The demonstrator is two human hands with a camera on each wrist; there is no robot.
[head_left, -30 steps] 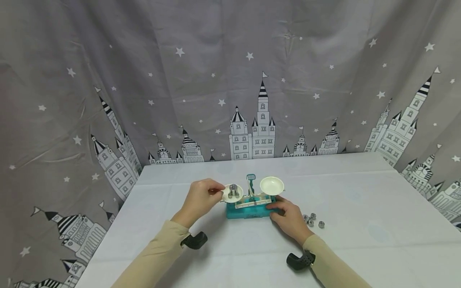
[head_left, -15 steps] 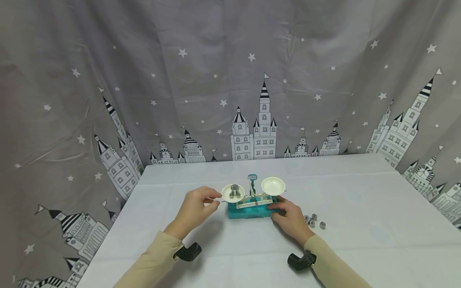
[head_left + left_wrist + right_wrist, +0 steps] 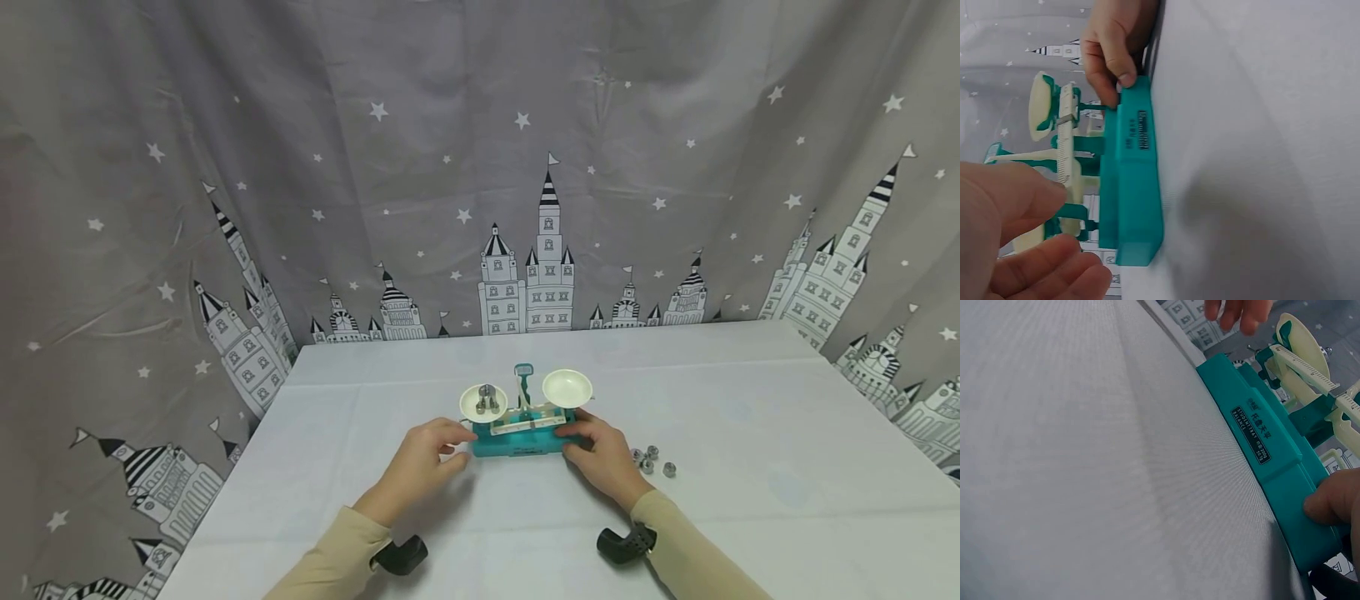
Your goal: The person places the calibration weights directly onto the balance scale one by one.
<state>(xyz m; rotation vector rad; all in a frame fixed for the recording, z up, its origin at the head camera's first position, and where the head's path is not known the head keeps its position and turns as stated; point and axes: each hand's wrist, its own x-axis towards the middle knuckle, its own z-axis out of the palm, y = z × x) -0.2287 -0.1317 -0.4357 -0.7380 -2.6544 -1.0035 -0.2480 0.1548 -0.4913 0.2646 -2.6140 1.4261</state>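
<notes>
A teal tray balance point(image 3: 517, 443) with two cream pans stands on the white table. Several small silver metal pieces point(image 3: 487, 402) sit in its left pan point(image 3: 470, 402); the right pan point(image 3: 567, 388) holds nothing. My right hand point(image 3: 606, 465) grips the right end of the base, its thumb point(image 3: 1330, 499) on the front face and fingers behind. My left hand point(image 3: 423, 460) is at the left end, fingers loosely extended with nothing in them. In the left wrist view that hand point(image 3: 1007, 212) overlaps the beam and left pan.
Several loose silver metal pieces point(image 3: 669, 470) lie on the table point(image 3: 750, 417) right of my right hand. A grey curtain point(image 3: 420, 167) printed with castles and stars hangs behind the table.
My left hand has drawn away from the left pan's rim, then come down and forward to the left end of the base. My right hand stays where it was.
</notes>
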